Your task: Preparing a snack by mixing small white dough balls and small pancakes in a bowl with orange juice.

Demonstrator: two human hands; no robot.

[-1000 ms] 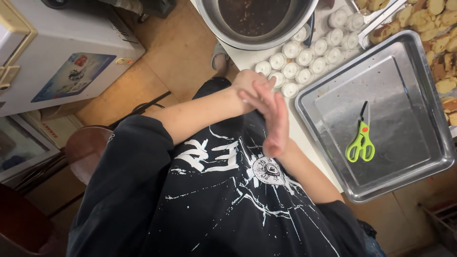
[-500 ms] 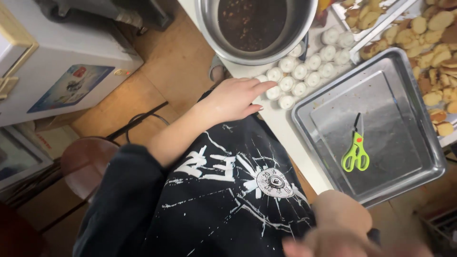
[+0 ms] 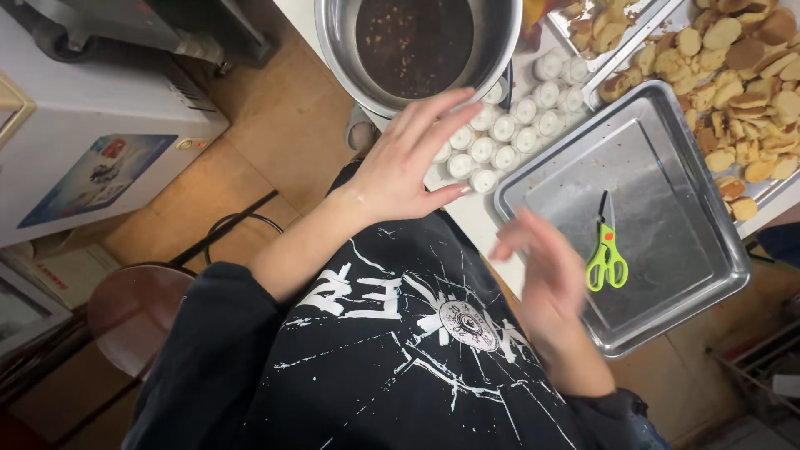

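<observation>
Left hand [image 3: 404,162]: held open and flat above the near end of the white cups [image 3: 508,117], fingers straight and slightly spread, clasping nothing; whether the fingertips touched the cups could not be told.

Right hand [image 3: 546,271]: raised over the counter edge just beside the empty tray [image 3: 708,200], blurred; fingers loosely apart, nothing held.

White cups: small round lidded pieces packed in rows on the counter, lying between the pot [image 3: 417,46] and the empty tray, the nearest ones directly under the left hand's fingers.

Pot: large steel vessel at the far edge, holding a dark brown liquid with specks; its rim overlapped the first row of cups.

Empty tray: rectangular, shiny metal, set at an angle, with a few crumbs on its floor.

Scissors [image 3: 607,250]: green-handled, lying closed in the tray, well apart from both hands.

Biscuit trays [image 3: 742,75]: to the far right, heaped with small golden round pieces.

Below the counter: a white chest appliance [image 3: 92,142], a round brown stool [image 3: 137,304], a wooden floor.

Person: black printed top, sleeves pushed up.
</observation>
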